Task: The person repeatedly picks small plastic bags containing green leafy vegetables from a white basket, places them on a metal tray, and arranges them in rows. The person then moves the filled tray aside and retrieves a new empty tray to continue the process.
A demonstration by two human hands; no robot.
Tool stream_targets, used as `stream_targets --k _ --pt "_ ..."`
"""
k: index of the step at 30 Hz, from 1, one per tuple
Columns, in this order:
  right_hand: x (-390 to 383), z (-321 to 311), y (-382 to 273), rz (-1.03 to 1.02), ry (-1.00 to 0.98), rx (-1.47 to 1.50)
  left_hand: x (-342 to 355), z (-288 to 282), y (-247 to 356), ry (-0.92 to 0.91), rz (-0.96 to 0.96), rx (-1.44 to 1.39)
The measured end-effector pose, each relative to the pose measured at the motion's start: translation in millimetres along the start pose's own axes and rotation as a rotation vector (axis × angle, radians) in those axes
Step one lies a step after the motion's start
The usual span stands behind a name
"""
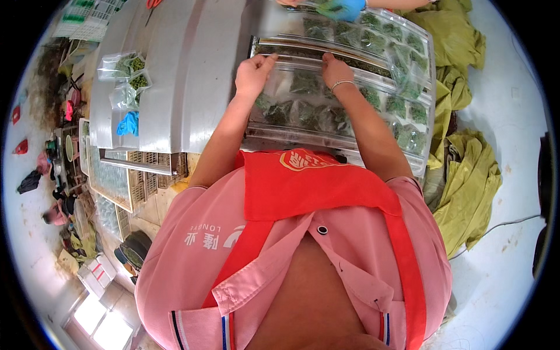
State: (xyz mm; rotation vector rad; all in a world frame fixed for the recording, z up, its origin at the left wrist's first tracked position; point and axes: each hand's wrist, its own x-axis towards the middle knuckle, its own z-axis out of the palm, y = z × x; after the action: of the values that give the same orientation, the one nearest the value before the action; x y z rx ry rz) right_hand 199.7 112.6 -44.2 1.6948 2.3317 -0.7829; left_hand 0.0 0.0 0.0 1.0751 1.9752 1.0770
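Note:
My left hand [254, 76] has its fingers pinched at the long metal strip [297, 52] across the packing machine. My right hand [336, 74], a bracelet at its wrist, has curled fingers on that same strip, to the right. What exactly is between the fingertips is too small to make out. Just below both hands, clear bags of green contents [303, 114] lie in rows on the machine's bed. More such bags [373, 41] lie above the strip.
A co-worker's blue-gloved hand [344, 9] is at the top. The steel lid surface [175, 76] at left holds bags [137, 81], a blue glove [128, 123] and scissors [151, 4]. Crates [137, 181] stand lower left; olive sheeting [466, 186] lies right; another person [58, 213] is far left.

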Motion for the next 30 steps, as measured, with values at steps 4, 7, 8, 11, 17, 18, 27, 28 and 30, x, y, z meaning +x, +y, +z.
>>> stream_targets --k 4,7,8,11,17,18,27,28,30 --pt "-58.8 20.8 -16.2 -0.512 0.126 0.390 2.0 6.8 -10.4 0.167 0.023 -0.399" --pt "-110.1 1.4 -55.0 -0.528 0.073 0.636 -4.1 14.7 9.7 0.221 0.002 -0.571" --pt "-112.7 5.0 -58.4 -0.498 0.128 0.658 -7.7 18.7 16.3 0.221 -0.025 -0.596" --pt "-94.8 15.8 -50.1 -0.402 0.256 0.690 -8.5 26.5 8.3 0.099 -0.070 -0.645" --pt "-67.2 16.3 -12.5 -0.127 0.161 1.049 -29.5 20.1 3.6 -0.251 0.120 -0.681" --pt "-67.2 12.6 -13.1 -0.133 0.145 1.059 -29.6 20.4 1.3 -0.304 0.081 -0.677" --pt "-53.2 22.7 -10.8 -0.270 0.213 0.985 -24.4 24.4 -11.6 -0.286 0.058 -0.507" --pt "-49.0 28.2 -7.7 -0.355 0.260 0.893 -22.9 25.1 -11.1 -0.264 0.065 -0.497" --pt "-46.9 24.7 -4.9 -0.294 0.274 0.836 -19.6 24.5 -8.8 -0.218 0.076 -0.476"
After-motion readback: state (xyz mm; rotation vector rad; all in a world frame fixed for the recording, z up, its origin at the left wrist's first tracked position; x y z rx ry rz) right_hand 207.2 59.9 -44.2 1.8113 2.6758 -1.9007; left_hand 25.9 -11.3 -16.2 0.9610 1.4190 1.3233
